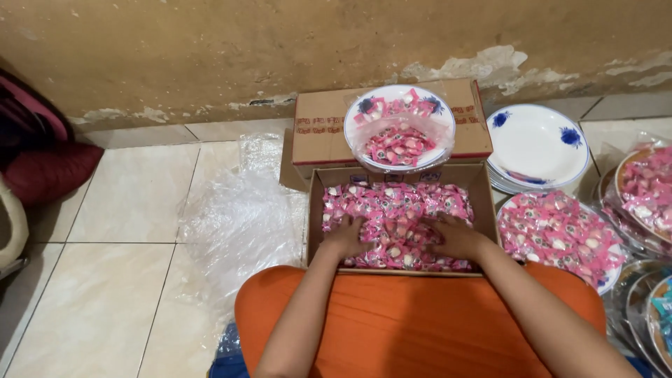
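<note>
An open cardboard box (483, 203) lies on the floor in front of my orange-clad knees, filled with small pink-wrapped candies (395, 203). My left hand (345, 238) rests palm down on the candies at the box's near left, fingers spread. At the near right, my right hand (455, 236) lies on the candies the same way. Neither hand visibly grips anything. On the box's open back flap stands a white plate with blue flowers (399, 126), wrapped in clear plastic and holding more pink candies.
A stack of white flowered plates (537, 145) stands right of the box, and a wrapped plate of pink candies (560, 236) lies nearer. More wrapped plates (647, 189) crowd the right edge. Crumpled clear plastic (241, 224) lies left. A stained wall runs behind; dark red bags (42, 161) sit far left.
</note>
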